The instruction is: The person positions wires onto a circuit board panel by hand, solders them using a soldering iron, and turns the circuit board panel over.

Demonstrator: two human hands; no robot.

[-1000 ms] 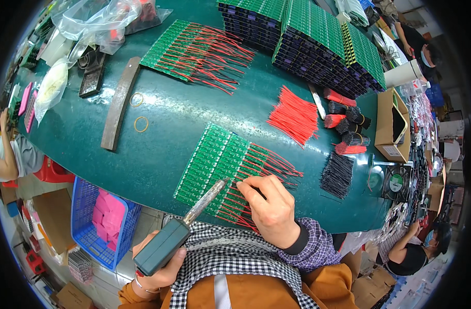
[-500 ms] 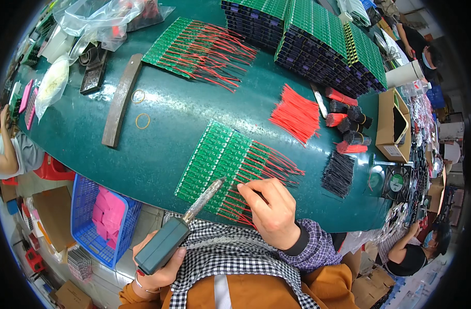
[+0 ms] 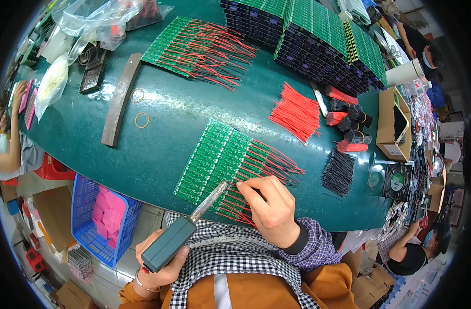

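My left hand (image 3: 160, 278) is wrapped around the dark green handle of a soldering iron (image 3: 169, 243). Its metal shaft slants up and right, and the tip is at a green circuit board panel (image 3: 207, 159) on the table. Close beside the tip, my right hand (image 3: 272, 210) pinches a wire at the panel's right part; the fingers hide most of it. Red wires (image 3: 276, 158) stick out from the panel's right edge, above and below that hand. To the upper right of the panel lies a loose pile of red wires (image 3: 295, 113).
Another wired panel (image 3: 168, 49) lies farther back, near tall panel stacks (image 3: 318, 38). A metal bar (image 3: 121, 100) and rubber bands (image 3: 142, 120) are at left. Black wires (image 3: 338, 173), wire bundles (image 3: 354, 123), a cardboard box (image 3: 393, 126) and a fan (image 3: 397, 181) stand right. Co-workers sit nearby.
The soldering iron has moved slightly right and up, bringing its tip close to my right fingertips. My right hand has barely moved. At far left, a co-worker's hand has risen to a pink item.
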